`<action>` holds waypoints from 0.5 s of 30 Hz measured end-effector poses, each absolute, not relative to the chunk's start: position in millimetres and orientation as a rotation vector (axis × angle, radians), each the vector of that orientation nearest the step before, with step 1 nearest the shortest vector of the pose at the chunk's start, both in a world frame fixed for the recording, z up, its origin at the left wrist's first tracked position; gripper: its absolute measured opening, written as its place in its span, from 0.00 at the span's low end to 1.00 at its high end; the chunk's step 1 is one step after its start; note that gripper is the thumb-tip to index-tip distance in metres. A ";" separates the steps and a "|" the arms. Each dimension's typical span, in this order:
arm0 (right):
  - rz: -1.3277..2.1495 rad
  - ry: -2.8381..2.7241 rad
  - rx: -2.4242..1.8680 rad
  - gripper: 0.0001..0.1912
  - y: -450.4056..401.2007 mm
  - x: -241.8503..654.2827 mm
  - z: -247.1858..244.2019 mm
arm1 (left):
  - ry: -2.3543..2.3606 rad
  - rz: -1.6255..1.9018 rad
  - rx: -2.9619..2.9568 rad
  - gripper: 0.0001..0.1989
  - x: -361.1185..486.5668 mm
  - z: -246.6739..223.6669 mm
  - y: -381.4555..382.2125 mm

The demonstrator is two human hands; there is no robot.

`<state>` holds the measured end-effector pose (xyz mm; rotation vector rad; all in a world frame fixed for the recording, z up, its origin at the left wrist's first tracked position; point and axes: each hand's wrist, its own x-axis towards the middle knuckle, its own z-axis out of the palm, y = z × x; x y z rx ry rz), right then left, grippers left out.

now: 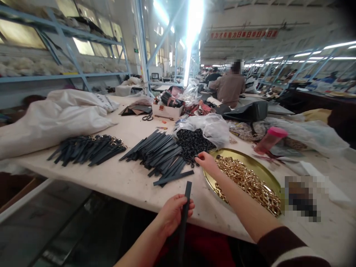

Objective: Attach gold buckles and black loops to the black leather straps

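Bottom-centre, left hand (174, 212) grips flat dark leather-like strip (188, 190); mid-frame, right hand (206, 162), grasp unclear, meets black rings (194, 142) heaped seemingly for reach.

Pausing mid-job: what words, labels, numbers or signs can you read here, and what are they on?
"力才有能力日事日": long red overhead banner; its remaining characters are too blurred to quote surely.
Large crumpled white sack: dark lettering, too blurred to read.
Small green rectangular sign at the back: too small to read.
I can make out no other text.

Rings (194, 144) between strips (160, 150) and tray (254, 165)
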<state>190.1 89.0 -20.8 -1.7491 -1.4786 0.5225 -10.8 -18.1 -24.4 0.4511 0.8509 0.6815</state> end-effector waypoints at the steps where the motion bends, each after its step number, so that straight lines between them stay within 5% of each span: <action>1: 0.617 -1.441 -1.698 0.09 73.1 189.5 -21.7 | 0.859 0.685 0.452 0.03 -9.4 -20.5 -22.3; 8: 1.079 -1.051 -1.390 0.13 -32.8 169.2 -36.1 | 0.857 0.635 0.449 0.04 1.4 -4.3 -50.7; 15: 1.234 -0.813 -1.228 0.11 -53.5 161.2 -40.1 | 0.820 0.618 0.513 0.12 6.1 -4.3 -67.7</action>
